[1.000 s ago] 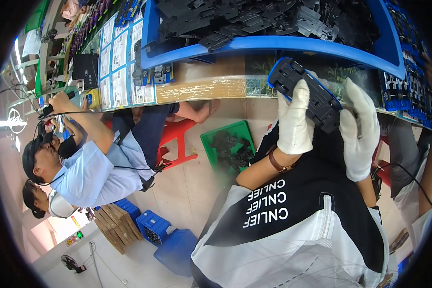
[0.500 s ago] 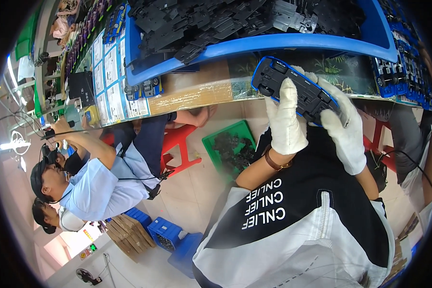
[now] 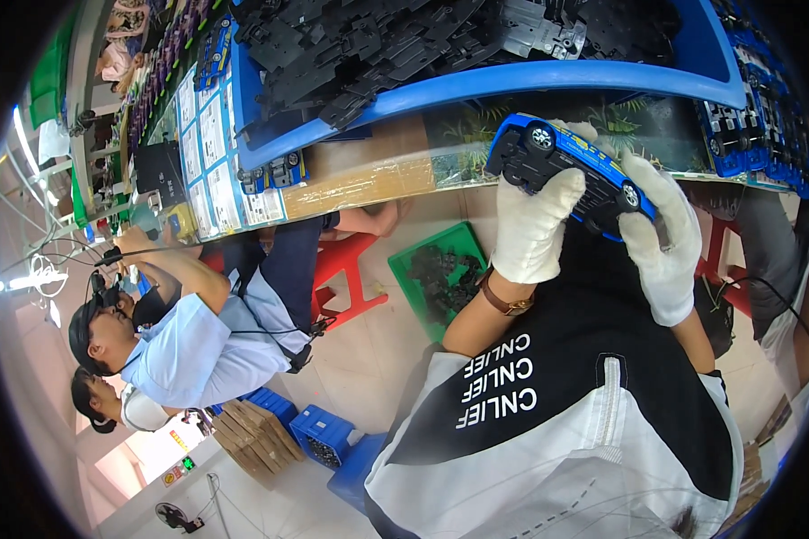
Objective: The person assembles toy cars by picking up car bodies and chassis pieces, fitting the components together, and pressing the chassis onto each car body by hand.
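Note:
A blue toy car (image 3: 593, 157) is held between my two white-gloved hands, in front of the near table edge. It lies tilted, with its black underside partly toward me and the wheels of one side showing. My left hand (image 3: 535, 220) grips the car's left end, thumb against the underside. Around the right end my right hand (image 3: 661, 225) is wrapped, fingers along the far side and thumb near the wheel. Just beyond the car stands a large blue bin (image 3: 512, 79), heaped with flat black plastic chassis parts (image 3: 377, 54).
Rows of blue toy cars (image 3: 755, 135) fill the table's right end. More toy cars (image 3: 274, 172) sit left of the bin beside printed sheets (image 3: 211, 153). Below, a green tray (image 3: 436, 278) of black parts lies near a red stool (image 3: 355, 278). Another person (image 3: 184, 328) works at the left.
My hands have rolled the toy car so that its side and wheels show, where mostly its black underside faced me before. It has also shifted slightly right.

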Action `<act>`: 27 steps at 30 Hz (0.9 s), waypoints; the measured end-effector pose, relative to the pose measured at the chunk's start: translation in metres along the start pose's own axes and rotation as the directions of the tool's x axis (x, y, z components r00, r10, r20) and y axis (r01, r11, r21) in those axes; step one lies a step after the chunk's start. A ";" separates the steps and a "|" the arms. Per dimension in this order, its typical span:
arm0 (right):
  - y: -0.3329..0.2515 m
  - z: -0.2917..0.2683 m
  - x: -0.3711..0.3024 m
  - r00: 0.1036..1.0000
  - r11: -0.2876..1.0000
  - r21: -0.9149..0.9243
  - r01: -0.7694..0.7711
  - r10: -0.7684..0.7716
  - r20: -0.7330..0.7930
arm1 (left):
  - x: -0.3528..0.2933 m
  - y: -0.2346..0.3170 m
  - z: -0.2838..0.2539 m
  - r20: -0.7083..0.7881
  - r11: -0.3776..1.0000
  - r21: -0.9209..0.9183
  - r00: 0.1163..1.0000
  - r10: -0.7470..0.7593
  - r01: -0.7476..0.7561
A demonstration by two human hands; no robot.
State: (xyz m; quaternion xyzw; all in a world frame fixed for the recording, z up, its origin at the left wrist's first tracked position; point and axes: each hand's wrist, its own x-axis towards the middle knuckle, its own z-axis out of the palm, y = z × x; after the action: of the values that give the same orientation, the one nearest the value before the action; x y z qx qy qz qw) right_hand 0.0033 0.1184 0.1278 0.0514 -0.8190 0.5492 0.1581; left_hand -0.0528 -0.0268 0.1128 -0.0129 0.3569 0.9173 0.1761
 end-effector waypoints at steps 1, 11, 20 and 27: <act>0.000 0.001 0.000 1.000 1.000 0.006 -0.002 0.002 -0.003 | -0.001 -0.001 0.001 -0.002 1.000 0.006 1.000 -0.002 0.002; -0.005 0.010 0.007 0.992 0.937 -0.340 0.076 -0.105 -0.067 | -0.002 -0.012 0.003 -0.036 0.998 0.052 0.999 -0.038 0.040; -0.012 0.013 0.021 0.987 0.914 -0.398 0.084 -0.133 -0.095 | -0.014 -0.026 0.022 -0.270 1.000 -0.002 0.963 -0.019 0.020; -0.004 0.013 0.011 0.946 0.898 -0.399 0.185 -0.273 -0.177 | -0.007 -0.028 0.014 -0.142 0.992 -0.002 0.982 -0.122 0.123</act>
State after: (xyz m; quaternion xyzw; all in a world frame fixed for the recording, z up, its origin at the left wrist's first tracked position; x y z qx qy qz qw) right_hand -0.0085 0.1062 0.1308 0.0534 -0.8735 0.3612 0.3219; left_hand -0.0359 -0.0008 0.1063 -0.0993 0.3700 0.9004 0.2063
